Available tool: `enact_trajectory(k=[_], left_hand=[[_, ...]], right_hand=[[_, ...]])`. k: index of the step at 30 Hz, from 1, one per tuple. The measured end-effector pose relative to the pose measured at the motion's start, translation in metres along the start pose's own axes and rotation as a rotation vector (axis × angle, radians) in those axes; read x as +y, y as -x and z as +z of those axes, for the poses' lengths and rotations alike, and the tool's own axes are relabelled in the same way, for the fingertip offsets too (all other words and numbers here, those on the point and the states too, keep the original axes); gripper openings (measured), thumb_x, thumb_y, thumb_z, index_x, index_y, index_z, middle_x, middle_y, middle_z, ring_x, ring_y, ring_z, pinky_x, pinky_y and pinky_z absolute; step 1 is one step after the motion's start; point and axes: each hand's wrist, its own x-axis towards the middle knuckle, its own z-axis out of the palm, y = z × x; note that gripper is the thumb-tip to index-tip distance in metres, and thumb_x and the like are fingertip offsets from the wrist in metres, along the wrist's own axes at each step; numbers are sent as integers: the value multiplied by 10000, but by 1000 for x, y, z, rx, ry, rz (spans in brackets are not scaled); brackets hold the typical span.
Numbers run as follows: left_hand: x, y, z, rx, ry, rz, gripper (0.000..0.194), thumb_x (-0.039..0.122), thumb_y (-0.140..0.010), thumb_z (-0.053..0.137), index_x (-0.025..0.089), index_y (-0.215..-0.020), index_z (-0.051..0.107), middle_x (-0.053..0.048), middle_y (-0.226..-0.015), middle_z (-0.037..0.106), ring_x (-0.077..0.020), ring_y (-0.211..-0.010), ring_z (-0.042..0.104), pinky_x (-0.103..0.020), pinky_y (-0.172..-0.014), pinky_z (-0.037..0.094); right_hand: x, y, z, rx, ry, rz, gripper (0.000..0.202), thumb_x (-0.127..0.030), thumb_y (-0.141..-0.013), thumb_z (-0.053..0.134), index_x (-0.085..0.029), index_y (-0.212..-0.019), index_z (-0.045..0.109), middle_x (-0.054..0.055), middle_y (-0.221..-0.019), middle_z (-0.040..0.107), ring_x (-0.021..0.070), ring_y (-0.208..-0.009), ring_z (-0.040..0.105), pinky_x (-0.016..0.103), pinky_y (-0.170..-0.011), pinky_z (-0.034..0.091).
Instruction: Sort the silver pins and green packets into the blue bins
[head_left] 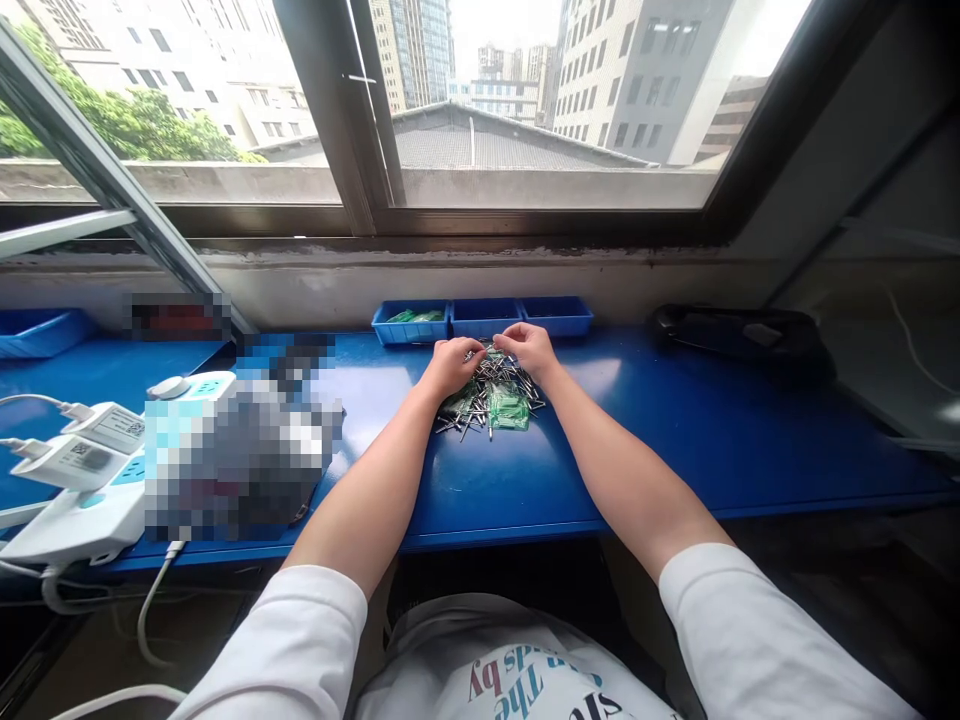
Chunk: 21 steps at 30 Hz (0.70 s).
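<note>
Over the far side of a heap of thin metal pins (469, 405), my two hands are close together. My left hand (454, 365) is closed, thumb and fingertips pinched at the heap's upper left. Opposite it, my right hand (529, 350) also pinches, its fingertips pointing left toward the other hand. What either pinch holds is too small to make out. A green-tinted clear plastic packet (508, 410) lies on the near side of the heap. Just behind my hands is a row of blue bins; the left bin (411, 335) contains green packets.
The middle bin (480, 328) and right bin (566, 327) adjoin it on the blue table (660, 430). A white power strip (82, 525) with plugged-in adapters and a blurred-out item are at left. A dark case (739, 335) lies at back right, below the window.
</note>
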Motion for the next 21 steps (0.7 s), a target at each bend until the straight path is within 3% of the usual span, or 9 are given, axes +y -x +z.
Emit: enact_trajectory(k=[10, 21], left_hand=[[2, -1, 0, -9, 6, -120, 240, 315, -903, 439, 199, -884, 648, -55, -869, 715, -213, -879, 640, -339, -867, 461], [0, -1, 1, -7, 20, -176, 250, 313, -920, 392, 204, -899, 617, -59, -933, 715, -223, -920, 632, -359, -890, 450]], right_hand=[[10, -3, 0, -10, 14, -10, 365, -445, -538, 785, -200, -760, 630, -14, -628, 647, 141, -576, 585, 296, -608, 490], [-1, 4, -6, -94, -36, -22, 291, -394, -566, 787, -186, -763, 734, 32, -724, 725, 197, -741, 669, 322, -730, 515]])
